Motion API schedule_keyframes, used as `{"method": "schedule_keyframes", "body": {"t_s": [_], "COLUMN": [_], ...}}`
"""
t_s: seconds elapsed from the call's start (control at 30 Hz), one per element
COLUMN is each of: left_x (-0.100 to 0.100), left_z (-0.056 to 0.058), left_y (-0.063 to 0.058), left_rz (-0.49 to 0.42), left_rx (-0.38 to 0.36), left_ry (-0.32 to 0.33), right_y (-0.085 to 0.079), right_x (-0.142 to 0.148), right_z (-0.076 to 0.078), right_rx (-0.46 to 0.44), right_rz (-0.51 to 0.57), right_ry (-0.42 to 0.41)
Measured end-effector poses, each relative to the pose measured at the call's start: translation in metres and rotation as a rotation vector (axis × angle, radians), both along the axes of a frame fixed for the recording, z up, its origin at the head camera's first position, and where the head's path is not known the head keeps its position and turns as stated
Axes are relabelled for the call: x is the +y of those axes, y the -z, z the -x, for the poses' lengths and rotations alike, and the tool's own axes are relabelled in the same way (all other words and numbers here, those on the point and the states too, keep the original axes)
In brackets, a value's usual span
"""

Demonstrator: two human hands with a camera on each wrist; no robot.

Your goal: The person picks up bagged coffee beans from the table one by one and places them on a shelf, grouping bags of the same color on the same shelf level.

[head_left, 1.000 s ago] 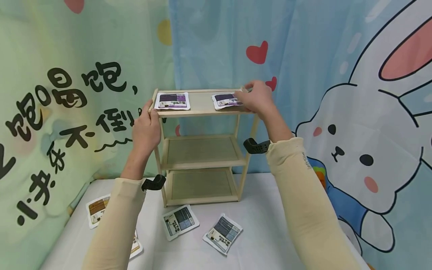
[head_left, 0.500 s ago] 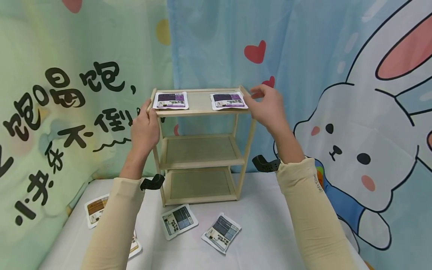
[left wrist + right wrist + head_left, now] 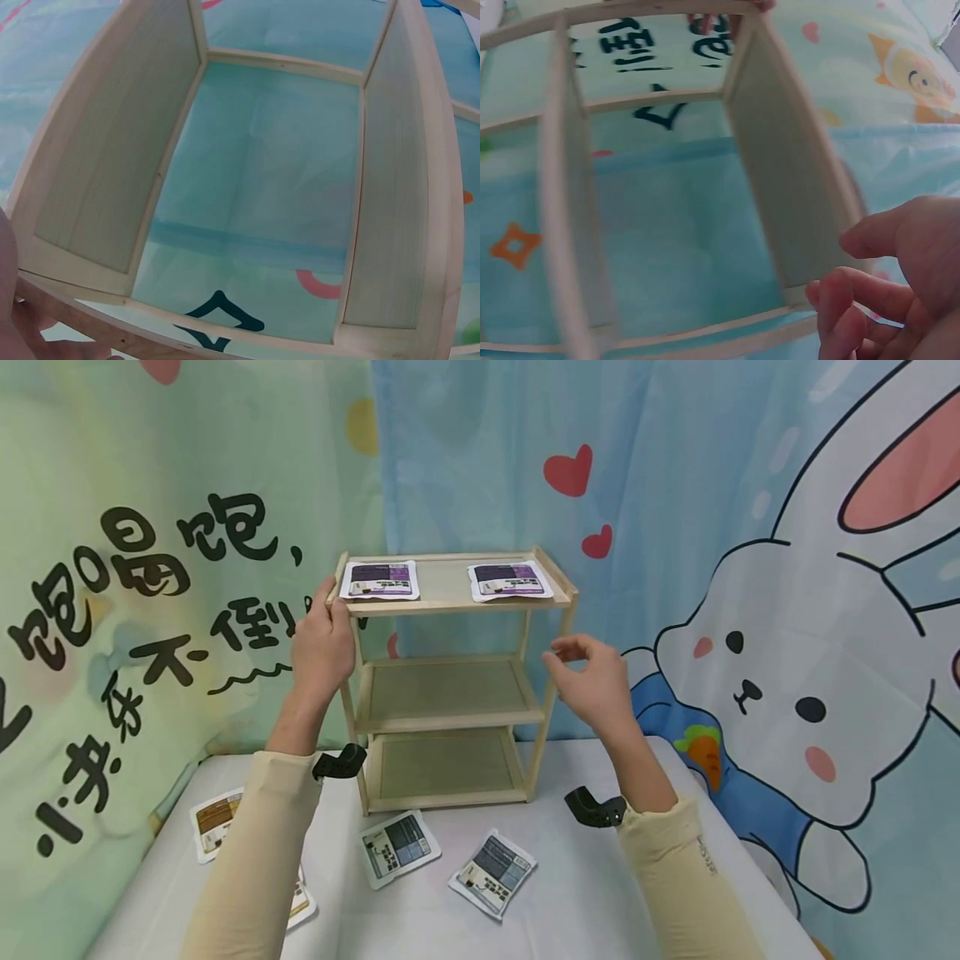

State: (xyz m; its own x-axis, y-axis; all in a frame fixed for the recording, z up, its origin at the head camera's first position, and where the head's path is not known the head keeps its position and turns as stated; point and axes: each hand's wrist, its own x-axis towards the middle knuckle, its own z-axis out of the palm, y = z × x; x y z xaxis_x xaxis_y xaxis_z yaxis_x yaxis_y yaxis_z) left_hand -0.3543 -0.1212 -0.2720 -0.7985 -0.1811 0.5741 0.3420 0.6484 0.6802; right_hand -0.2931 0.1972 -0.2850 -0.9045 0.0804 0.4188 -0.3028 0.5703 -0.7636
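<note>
Two brown-label sachets at far left of the white tabletop (image 3: 585,893): the first brown-label sachet (image 3: 215,822) lies flat, partly covered by the left sleeve (image 3: 243,868); the second brown-label sachet (image 3: 301,907), nearer, shows only its right part beside that sleeve. Left backdrop: pale green curtain (image 3: 285,418) with black lettering.

Left hand (image 3: 321,647): clamped on the left end of the top tier of a three-tier wooden rack (image 3: 444,578). Left wrist view shows fingers curled at the frame rail. Black wrist mount (image 3: 341,762) at the left cuff.

Rack: upright, centre of scene, at the far part of the tabletop. Top tier carries a left purple-label sachet (image 3: 380,582) and a right purple-label sachet (image 3: 510,582), both flat, well apart, one toward each end. In front of the rack, on the tabletop: left grey-blue-label sachet (image 3: 400,849), near the bottom tier; right grey-blue-label sachet (image 3: 492,874), slightly nearer, turned at an angle.

Right hand (image 3: 596,689): well apart from the left, just beside the rack's right front leg; fingers loosely bent, holding nothing. Far right: blue curtain (image 3: 480,452) with printed rabbit (image 3: 772,727).
</note>
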Motion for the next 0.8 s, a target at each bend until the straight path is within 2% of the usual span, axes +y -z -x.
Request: {"method": "schedule_keyframes", "body": {"t_s": [0.23,0.37,0.57,0.8], "left_x": [-0.001,0.0,-0.001,-0.001], "left_z": [0.001,0.001,0.0,-0.001], "left_y": [0.001,0.0,0.001,0.0], "left_rz": [0.002,0.005,0.002,0.008], "left_rx": [-0.017,-0.022,-0.016,-0.008], "left_ry": [0.003,0.006,0.004,0.011], "right_y": [0.058,0.088,0.122,0.162], "right_x": [0.003,0.004,0.002,-0.002], "right_z": [-0.016,-0.025,-0.039,-0.059], "right_rx": [-0.133,-0.185,-0.224,-0.307], "right_rz": [-0.024,-0.022,-0.072,-0.072], "right_ry": [-0.039,-0.019,0.043,0.073]}}
